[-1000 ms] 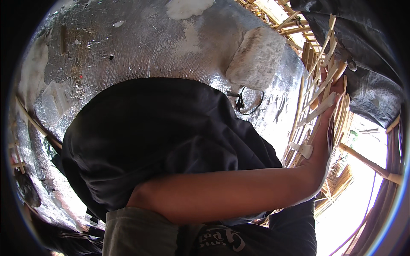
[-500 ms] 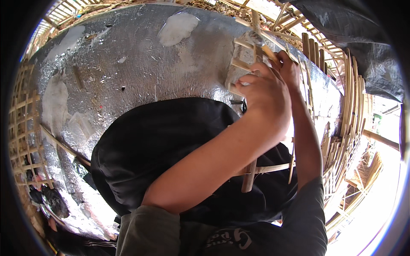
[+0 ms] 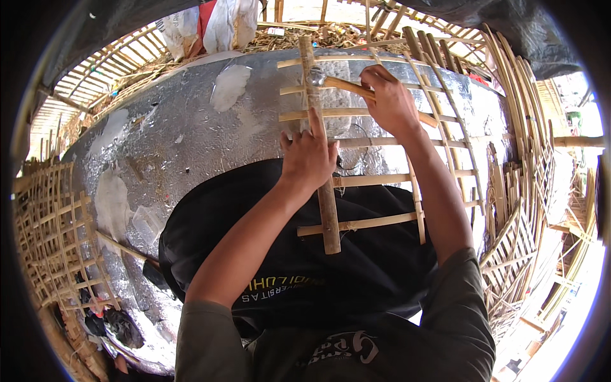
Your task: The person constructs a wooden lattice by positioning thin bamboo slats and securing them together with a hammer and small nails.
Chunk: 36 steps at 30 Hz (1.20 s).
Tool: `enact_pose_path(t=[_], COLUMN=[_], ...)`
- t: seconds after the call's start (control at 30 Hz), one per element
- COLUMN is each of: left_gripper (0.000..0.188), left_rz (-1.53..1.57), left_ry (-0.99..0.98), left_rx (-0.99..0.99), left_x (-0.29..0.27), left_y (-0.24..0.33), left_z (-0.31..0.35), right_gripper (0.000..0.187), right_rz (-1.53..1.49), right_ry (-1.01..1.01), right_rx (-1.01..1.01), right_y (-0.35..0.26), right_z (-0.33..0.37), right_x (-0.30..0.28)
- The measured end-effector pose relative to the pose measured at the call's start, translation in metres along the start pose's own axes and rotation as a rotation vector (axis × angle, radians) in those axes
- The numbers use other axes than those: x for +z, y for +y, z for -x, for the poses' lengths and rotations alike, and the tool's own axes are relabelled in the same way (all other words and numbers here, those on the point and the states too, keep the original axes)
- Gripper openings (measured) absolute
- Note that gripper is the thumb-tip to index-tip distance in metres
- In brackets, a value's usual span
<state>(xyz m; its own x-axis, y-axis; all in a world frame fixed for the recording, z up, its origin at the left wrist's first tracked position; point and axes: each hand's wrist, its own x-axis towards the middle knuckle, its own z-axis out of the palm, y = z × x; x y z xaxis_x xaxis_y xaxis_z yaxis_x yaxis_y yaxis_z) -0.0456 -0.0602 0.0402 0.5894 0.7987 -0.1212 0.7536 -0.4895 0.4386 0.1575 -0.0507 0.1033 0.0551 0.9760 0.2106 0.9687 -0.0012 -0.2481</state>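
My right hand [image 3: 391, 102] is closed round the wooden handle of a hammer [image 3: 347, 86]. The metal hammer head lies over a thick bamboo stick [image 3: 328, 204], near where a thin slat crosses it. That stick is the left side of a lattice of thin bamboo slats [image 3: 372, 180]. Resting on the same stick, nearer to me than the hammer, my left hand [image 3: 307, 156] has its fingers spread and its index finger stretched along the wood. Whether a nail is under the hammer head I cannot make out. The lattice's near end lies over black cloth [image 3: 223, 204] across my lap.
A silvery foil-covered surface [image 3: 165, 127] with pale patches lies under the lattice. Bundled bamboo strips [image 3: 531, 114] stand at the right, and a woven bamboo panel [image 3: 54, 223] at the left. Pale sacks [image 3: 229, 28] stand beyond the far edge.
My hands, close together before, are now apart. The left has drawn nearer along the stick and spread its fingers. The hammer has turned more level, and the view has shifted.
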Motion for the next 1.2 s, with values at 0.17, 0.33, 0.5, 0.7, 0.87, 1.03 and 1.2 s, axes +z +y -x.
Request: enact_pose_path(t=[0.17,0.33,0.5,0.7,0.87,1.03,1.2], left_gripper=[0.075,0.057,0.059,0.059,0.059,0.057,0.056], left_rz=[0.012,0.072,0.048,0.006,0.008,0.005,0.055], left_ry=[0.046,0.12,0.149,0.05,0.072,0.122,0.162], left_rx=[0.045,0.117,0.101,0.015,0.019,0.019,0.026], left_x=[0.0,-0.007,0.007,-0.001,0.006,0.013,0.018], left_y=[-0.014,-0.012,-0.023,-0.01,-0.013,-0.014,-0.018], left_z=[-0.002,-0.005,-0.009,-0.012,-0.014,-0.016,-0.018], right_gripper=[0.014,0.018,0.027,0.023,0.02,0.023,0.029], right_rz=[-0.108,-0.142,-0.362,-0.702,-0.744,-0.7,-0.649], right_ry=[0.252,0.502,0.649,0.586,0.49,0.498,0.492], right_rx=[0.235,0.599,0.75,0.834,0.895,0.837,0.812], right_y=[0.004,0.06,0.102,0.101,0.096,0.101,0.105], right_z=[0.063,0.141,0.16,0.156,0.147,0.147,0.149], right_x=[-0.068,-0.085,-0.072,-0.066,-0.056,-0.05,-0.05])
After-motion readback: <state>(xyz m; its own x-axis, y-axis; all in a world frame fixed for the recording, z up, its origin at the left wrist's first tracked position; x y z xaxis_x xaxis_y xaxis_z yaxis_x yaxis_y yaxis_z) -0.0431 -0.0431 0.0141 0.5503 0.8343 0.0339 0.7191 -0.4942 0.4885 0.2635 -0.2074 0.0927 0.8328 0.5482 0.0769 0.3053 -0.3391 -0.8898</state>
